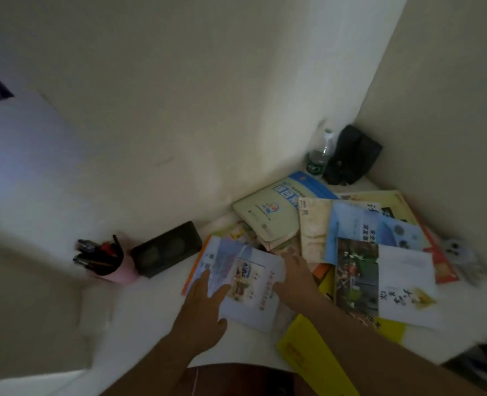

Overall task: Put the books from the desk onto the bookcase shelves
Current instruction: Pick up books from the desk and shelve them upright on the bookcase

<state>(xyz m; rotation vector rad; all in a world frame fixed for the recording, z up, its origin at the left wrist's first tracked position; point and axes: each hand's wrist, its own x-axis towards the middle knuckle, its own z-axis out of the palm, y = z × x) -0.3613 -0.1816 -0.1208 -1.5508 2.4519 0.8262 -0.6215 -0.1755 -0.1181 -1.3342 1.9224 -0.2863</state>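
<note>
Several books lie scattered over the white desk [139, 315] in a corner. The nearest is a pale blue-and-white book [245, 284]. My left hand [205, 307] rests flat on its left edge with fingers spread. My right hand [295, 277] lies on its right edge, fingers reaching toward the pile. Behind it sit a light green book with a blue band [276, 212], a blue book [379, 230], a white book with a photo [391, 284] and a yellow book [308, 347] near the front edge. No bookcase is in view.
A pink pen cup [108, 261] and a black speaker [165, 248] stand by the wall on the left. A plastic bottle [321, 155] and a dark bag [351, 155] fill the corner. A small plush toy [462, 252] lies at the right.
</note>
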